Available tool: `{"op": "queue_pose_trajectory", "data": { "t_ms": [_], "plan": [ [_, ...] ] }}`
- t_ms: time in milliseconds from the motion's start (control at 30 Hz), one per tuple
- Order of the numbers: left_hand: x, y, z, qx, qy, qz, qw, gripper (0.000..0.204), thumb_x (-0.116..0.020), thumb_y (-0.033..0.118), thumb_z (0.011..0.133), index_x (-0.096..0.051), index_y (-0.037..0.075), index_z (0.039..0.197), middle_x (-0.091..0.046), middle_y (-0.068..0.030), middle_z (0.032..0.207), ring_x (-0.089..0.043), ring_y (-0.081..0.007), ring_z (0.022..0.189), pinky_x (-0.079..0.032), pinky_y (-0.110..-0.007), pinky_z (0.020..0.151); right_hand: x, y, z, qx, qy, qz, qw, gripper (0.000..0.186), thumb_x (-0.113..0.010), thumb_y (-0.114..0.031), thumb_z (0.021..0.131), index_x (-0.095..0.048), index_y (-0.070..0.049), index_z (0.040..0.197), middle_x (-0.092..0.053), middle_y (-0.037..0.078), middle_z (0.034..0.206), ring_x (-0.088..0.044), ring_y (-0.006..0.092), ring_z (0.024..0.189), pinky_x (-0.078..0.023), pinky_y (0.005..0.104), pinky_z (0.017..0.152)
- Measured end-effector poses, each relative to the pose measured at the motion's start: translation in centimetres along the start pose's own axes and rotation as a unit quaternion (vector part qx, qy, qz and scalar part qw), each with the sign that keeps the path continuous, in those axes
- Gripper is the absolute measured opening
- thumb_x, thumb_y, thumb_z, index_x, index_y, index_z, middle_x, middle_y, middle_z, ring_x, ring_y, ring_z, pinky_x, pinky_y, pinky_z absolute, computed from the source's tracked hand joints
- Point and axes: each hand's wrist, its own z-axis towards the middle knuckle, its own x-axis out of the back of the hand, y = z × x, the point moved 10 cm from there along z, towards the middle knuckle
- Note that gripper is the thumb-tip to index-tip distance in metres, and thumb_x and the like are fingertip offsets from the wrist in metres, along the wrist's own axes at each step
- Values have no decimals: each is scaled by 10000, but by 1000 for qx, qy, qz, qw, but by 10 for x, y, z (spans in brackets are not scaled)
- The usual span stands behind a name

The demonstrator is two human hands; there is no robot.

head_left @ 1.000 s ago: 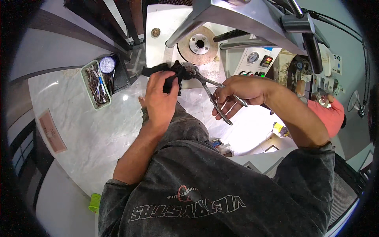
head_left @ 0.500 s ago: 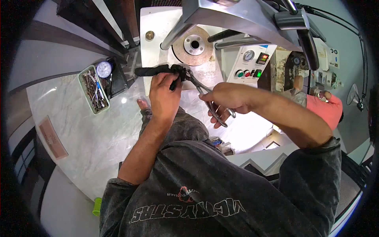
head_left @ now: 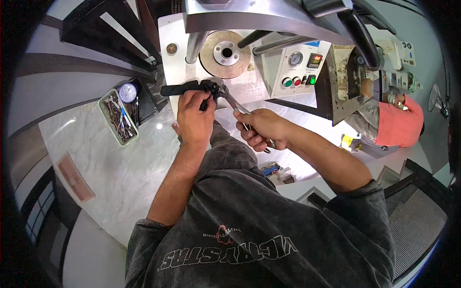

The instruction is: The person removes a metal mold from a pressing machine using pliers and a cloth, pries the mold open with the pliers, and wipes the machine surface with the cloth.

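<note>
My left hand (head_left: 196, 117) is closed around the dark, knobbly end of a tool with a thick black handle (head_left: 177, 90), which points left over the white machine table. My fingers hide part of that end, so I cannot tell its exact kind. In my right hand (head_left: 263, 128) is a pair of metal pliers (head_left: 235, 104), its handles squeezed together in my fist. The jaws of the pliers meet the dark end beside my left fingers. Whatever lies between the jaws is too small to make out.
Beyond my hands stands a machine with a white table (head_left: 170, 65), a round plate (head_left: 207, 56), metal posts and a control panel (head_left: 276, 91). A green tray (head_left: 103, 106) of small tools lies on the left. A person in a red shirt (head_left: 398, 122) sits at right.
The handles of the pliers, spread apart before, are now pressed together in my right hand, and my right forearm is lower. My left hand keeps its hold. The whole view has shifted slightly.
</note>
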Motion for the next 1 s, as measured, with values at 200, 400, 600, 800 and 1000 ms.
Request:
{"op": "queue_pose_trajectory", "data": {
  "t_ms": [200,400,600,800,1000],
  "plan": [
    [1,3,1,14,-4,11,1000,114,-709,60,755,-677,25,859,-649,-105,920,-627,-277,878,-493,-359,776,-18,17,27,134,-74,115,981,400,-473,-463,992,-409,-128,783,-306,-41,591,-243,70,434,-176,236,368],
    [1,5,7,-4,-18,12,1000,142,-704,52,742,-661,21,874,-637,-103,940,-604,-290,911,-482,-377,797,-60,29,68,220,-253,308,890,374,-440,-429,1013,-378,-133,792,-310,-35,595,-230,77,434,-188,244,372],
    [0,1,10,-9,-31,21,999,154,-696,38,730,-655,12,876,-642,-112,979,-602,-304,933,-479,-381,826,-69,38,91,266,-98,266,921,405,-412,-463,1013,-385,-129,785,-336,-32,603,-289,84,446,-253,242,397],
    [2,1,13,-11,-37,22,999,156,-695,46,725,-650,5,869,-643,-125,984,-602,-311,935,-480,-387,831,-43,28,92,376,82,99,918,415,-454,-414,1013,-432,-81,766,-414,-10,585,-381,86,453,-319,274,402],
    [6,3,13,-28,-35,31,999,143,-693,44,727,-648,7,858,-640,-122,970,-595,-310,917,-485,-389,805,-32,10,63,450,195,-32,871,371,-446,-359,1026,-541,-11,939,-428,11,583,-405,102,530,-359,312,484]
  ]
}}
